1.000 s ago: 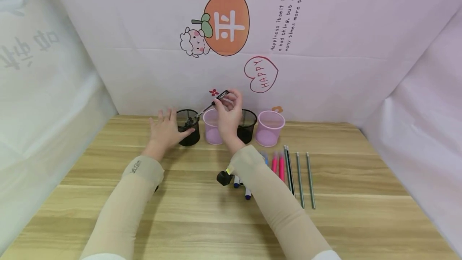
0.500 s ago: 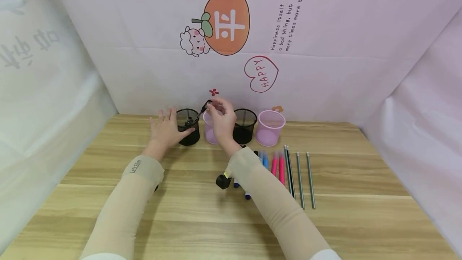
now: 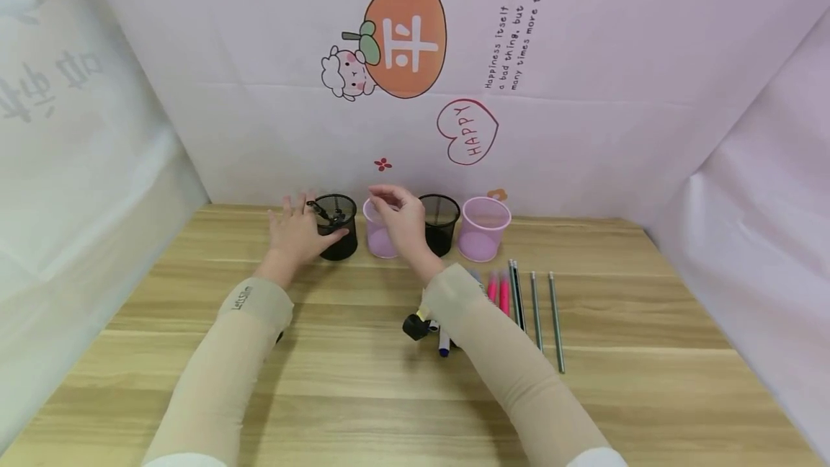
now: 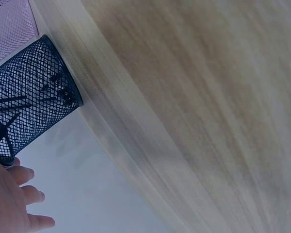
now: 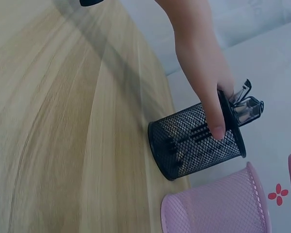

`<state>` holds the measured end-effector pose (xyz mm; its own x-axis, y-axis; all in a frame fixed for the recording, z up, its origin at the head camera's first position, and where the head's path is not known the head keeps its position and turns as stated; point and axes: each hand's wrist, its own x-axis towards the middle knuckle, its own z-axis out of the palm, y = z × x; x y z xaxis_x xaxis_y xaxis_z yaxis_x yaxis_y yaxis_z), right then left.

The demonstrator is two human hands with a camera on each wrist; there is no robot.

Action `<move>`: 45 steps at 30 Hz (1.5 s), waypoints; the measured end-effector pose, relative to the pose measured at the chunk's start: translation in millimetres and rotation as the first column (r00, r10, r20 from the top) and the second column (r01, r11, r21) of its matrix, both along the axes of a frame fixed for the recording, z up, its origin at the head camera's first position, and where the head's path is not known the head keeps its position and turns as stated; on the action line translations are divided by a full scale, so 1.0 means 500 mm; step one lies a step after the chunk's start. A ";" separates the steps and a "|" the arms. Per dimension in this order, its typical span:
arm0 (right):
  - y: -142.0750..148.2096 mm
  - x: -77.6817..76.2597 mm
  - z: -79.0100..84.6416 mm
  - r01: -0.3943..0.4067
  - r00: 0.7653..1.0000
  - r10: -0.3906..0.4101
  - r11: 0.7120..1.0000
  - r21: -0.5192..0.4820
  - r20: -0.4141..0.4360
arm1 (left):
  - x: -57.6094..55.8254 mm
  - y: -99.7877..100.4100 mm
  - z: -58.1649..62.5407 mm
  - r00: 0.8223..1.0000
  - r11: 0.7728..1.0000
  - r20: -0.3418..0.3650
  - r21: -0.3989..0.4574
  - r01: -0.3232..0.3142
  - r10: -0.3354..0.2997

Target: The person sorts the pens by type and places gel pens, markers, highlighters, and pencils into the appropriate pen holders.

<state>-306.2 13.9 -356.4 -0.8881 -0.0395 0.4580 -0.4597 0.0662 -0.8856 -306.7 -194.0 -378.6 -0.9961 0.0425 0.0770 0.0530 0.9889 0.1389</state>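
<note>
A black mesh pen cup (image 3: 341,242) stands at the left end of a row of cups against the back. My left hand (image 3: 295,233) rests against its left side, the thumb laid across its front and the other fingers spread. In the right wrist view, pens (image 5: 248,109) with black clips and clear parts stick out above that cup's rim; several dark shapes show through the mesh. My right hand (image 3: 403,223) is over the neighbouring pink mesh cup (image 3: 381,238), its fingers bent slightly, and nothing shows between them. Part of the pink cup is hidden by this hand.
Right of these stand a second black mesh cup (image 3: 439,238) and a second pink one (image 3: 480,242). On the wooden table (image 3: 337,402) lie blue-ended markers (image 3: 444,343), pink pens (image 3: 504,294) and several grey pencils (image 3: 556,323), partly under my right forearm. A printed white cloth (image 3: 272,135) hangs behind.
My right hand lowered a pen toward the left black cup and let go of it; the pen now leans inside that cup. The left hand has stayed against the cup.
</note>
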 end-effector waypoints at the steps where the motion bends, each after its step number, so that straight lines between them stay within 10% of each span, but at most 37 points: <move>1: 0.004 -0.001 0.000 -0.002 1.000 0.002 1.000 0.009 0.004 | 0.000 0.000 0.000 1.000 1.000 -0.001 0.002 0.000 0.000; 45: 0.194 0.055 -0.043 -0.155 0.979 0.124 0.968 0.197 0.162 | 0.003 0.003 -0.001 1.000 1.000 0.006 0.024 0.013 -0.014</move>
